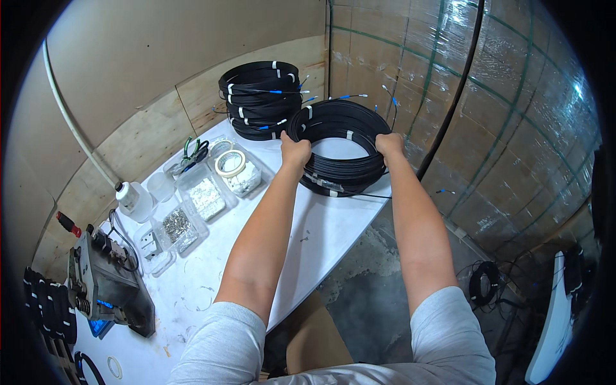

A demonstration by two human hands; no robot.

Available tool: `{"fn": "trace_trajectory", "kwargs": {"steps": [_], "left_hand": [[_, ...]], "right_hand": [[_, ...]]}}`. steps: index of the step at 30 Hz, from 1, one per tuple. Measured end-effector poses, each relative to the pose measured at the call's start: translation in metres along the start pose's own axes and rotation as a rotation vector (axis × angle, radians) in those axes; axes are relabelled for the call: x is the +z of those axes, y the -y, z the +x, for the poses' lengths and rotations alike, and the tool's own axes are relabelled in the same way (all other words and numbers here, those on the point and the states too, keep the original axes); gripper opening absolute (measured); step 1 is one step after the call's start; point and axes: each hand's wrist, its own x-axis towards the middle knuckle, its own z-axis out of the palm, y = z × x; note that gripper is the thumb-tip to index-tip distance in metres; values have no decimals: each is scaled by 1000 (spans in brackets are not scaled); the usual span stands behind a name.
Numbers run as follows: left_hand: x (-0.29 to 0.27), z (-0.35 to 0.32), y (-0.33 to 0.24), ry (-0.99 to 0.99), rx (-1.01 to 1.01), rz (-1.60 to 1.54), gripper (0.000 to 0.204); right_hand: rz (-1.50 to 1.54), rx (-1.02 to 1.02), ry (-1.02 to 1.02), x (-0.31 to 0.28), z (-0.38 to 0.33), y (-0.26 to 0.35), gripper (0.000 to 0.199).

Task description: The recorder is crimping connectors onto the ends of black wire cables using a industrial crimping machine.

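Note:
Both my hands grip a large coil of black cable bound with white ties, held tilted at the far right end of the white table. My left hand holds the coil's left side. My right hand holds its right side. Blue-tipped cable ends stick out behind the coil. A stack of similar black cable coils lies on the table just behind and to the left of the held one.
Clear plastic trays of small metal parts, a tape roll, green-handled cutters and a white bottle line the table's left. A grey machine sits at the near left. Wrapped cartons stand right. More cable lies on the floor.

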Motion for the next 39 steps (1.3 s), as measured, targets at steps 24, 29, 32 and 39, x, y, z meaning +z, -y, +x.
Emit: {"fn": "trace_trajectory", "kwargs": {"steps": [24, 29, 32, 39], "left_hand": [[-70, -123, 5, -109, 148, -328, 93], [-143, -156, -19, -220, 150, -423, 74], [-200, -167, -34, -179, 187, -333, 35], [-325, -193, -25, -411, 281, 140, 31]], "right_hand": [[-11, -360, 11, -55, -99, 19, 48], [289, -554, 62, -45, -147, 12, 45], [531, -768, 128, -16, -164, 7, 47], [617, -840, 444, 56, -242, 38, 50]]}}
